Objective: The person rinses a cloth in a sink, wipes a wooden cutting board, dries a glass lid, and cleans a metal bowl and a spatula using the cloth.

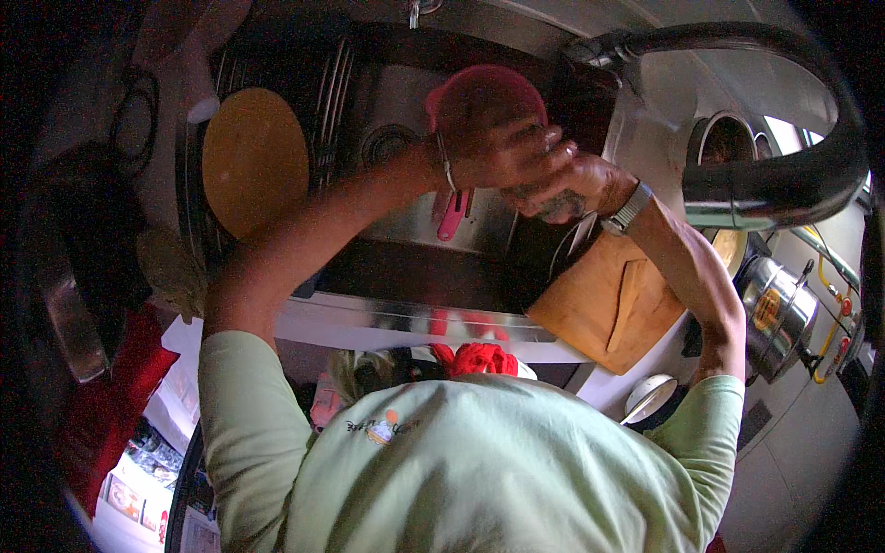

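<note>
My left hand (494, 155), with a band at its wrist, and my right hand (570, 181), with a metal watch, meet over the sink (487, 221). The fingers are curled and touch or overlap, so what lies between them is hidden. At the underside of my right hand shows a dark mottled patch that I cannot identify. A round pink vessel (487, 93) lies just beyond my left hand, partly covered by it; whether a hand holds it is unclear. Below the left wrist a pink handle (453, 216) with a hanging hole sticks out.
An oval wooden board (256, 162) stands by the metal rack (335, 90) on the left. On the right lies a square wooden board (588, 304) with a flat wooden utensil (626, 304). Farther right are a steel pot (778, 314), a white bowl (651, 397) and a thick black hose (781, 186).
</note>
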Motion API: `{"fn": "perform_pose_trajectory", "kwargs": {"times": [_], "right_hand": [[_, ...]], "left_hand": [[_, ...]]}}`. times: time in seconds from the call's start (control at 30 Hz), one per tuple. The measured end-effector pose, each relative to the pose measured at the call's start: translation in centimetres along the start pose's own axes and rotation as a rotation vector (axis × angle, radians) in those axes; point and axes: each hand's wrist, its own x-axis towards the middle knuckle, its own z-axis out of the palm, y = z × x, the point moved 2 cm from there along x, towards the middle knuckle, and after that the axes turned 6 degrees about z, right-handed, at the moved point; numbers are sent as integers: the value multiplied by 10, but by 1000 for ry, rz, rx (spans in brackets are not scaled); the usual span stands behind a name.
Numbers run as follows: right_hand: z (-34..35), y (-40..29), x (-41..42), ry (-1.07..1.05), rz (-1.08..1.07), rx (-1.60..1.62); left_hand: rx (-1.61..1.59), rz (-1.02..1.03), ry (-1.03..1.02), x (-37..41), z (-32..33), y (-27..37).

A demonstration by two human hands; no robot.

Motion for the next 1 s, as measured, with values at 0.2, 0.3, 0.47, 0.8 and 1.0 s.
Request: {"fn": "perform_pose_trajectory", "kwargs": {"times": [0.2,0.3,0.47,0.8,1.0], "right_hand": [[43,-22,-5,290,-326,-422],[62,-30,-7,451,-509,-650],[40,-32,10,636,-1028,-1357],[37,-47,13,1038,-1215,-1934],[44,-61,6,1134,-1346,-1890]], "left_hand": [[20,64,-312,-8,11,-13],[-162,-119,-501,-20,38,-15],[-361,-341,-699,-25,60,-21],[-655,-985,-581,-33,58,-26],[-503,-1010,-103,-51,102,-14]]}}
